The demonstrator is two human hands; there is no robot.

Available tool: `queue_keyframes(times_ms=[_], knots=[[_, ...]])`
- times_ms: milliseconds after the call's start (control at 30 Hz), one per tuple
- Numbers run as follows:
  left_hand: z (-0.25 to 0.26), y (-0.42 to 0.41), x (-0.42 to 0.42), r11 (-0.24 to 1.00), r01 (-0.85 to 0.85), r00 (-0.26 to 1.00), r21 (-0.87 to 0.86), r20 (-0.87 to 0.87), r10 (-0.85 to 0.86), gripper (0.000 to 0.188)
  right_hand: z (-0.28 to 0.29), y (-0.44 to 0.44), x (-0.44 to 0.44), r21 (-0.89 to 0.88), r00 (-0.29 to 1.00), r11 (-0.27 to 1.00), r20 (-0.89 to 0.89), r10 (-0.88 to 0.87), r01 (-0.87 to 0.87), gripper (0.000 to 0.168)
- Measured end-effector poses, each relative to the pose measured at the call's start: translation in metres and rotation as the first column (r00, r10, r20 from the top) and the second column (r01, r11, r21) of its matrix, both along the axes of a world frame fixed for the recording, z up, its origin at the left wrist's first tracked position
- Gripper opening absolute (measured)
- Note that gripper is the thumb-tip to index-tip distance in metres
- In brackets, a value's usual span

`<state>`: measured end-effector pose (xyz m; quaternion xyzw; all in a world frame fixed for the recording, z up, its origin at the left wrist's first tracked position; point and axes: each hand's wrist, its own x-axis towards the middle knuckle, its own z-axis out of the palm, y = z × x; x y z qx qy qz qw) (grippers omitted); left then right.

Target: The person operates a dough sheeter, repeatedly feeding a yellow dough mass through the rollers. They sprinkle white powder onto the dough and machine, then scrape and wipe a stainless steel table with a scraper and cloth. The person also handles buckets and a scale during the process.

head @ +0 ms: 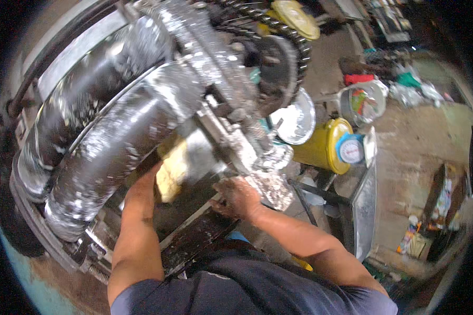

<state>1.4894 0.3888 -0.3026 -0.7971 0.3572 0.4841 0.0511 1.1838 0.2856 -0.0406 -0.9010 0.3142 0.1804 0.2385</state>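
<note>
Two large shiny metal rollers of a roller mill lie side by side at the left. My left hand reaches under the lower roller, its fingers mostly hidden there. A pale yellow piece of material hangs just beside it, blurred; whether the hand grips it cannot be told. My right hand is at the right end of the machine's front trough, its fingers bent near the edge. Beside it is a frame part crusted with whitish residue; contact is unclear.
A drive chain runs around a dark sprocket at top centre. To the right stand a yellow bucket, a dial scale, a round pan of white material, a bucket with colourful contents and a metal-edged table.
</note>
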Motion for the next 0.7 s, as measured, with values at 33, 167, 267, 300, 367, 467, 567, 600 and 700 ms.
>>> queue_keyframes(times_ms=[33, 167, 267, 300, 367, 467, 567, 600, 700], knots=[[0.000, 0.000, -0.002, 1.000, 0.018, 1.000, 0.008, 0.005, -0.018, 0.060, 0.028, -0.004, 0.017, -0.040, 0.993, 0.993, 0.045, 0.111, -0.109, 0.051], [0.012, -0.016, -0.025, 0.988, 0.147, 0.989, 0.038, -0.027, -0.146, 0.057, 0.025, -0.001, 0.003, -0.119, 0.953, 0.977, 0.226, 0.200, -0.177, 0.049], [0.023, -0.020, -0.036, 0.958, 0.259, 0.963, 0.119, -0.108, -0.247, 0.054, 0.039, -0.004, 0.001, -0.079, 0.938, 0.983, 0.296, 0.180, -0.163, 0.045], [0.022, -0.020, -0.037, 0.937, 0.313, 0.942, 0.158, -0.179, -0.285, 0.053, 0.045, -0.004, 0.000, -0.040, 0.937, 0.985, 0.305, 0.170, -0.166, 0.044], [-0.047, 0.038, 0.016, 0.821, 0.561, 0.824, -0.104, -0.021, -0.566, 0.054, 0.056, -0.004, 0.031, -0.126, 0.875, 0.955, 0.382, 0.298, -0.270, 0.043], [0.156, -0.002, -0.101, 0.963, 0.269, 0.899, -0.014, 0.361, -0.246, 0.066, 0.025, 0.004, -0.007, -0.122, 0.934, 0.986, 0.328, 0.144, -0.110, 0.042], [0.205, 0.023, -0.125, 0.907, 0.073, 0.939, -0.416, 0.335, 0.078, 0.077, 0.030, 0.005, -0.006, -0.084, 0.949, 0.987, 0.277, 0.153, -0.135, 0.044], [0.204, 0.031, -0.122, 0.861, -0.027, 0.983, -0.507, 0.143, 0.115, 0.077, 0.024, 0.007, -0.008, -0.104, 0.950, 0.988, 0.280, 0.139, -0.114, 0.046], [0.249, 0.041, -0.143, 0.759, -0.274, 0.958, -0.591, -0.101, 0.267, 0.064, 0.012, 0.010, -0.012, -0.170, 0.889, 0.979, 0.422, 0.176, -0.113, 0.047]])
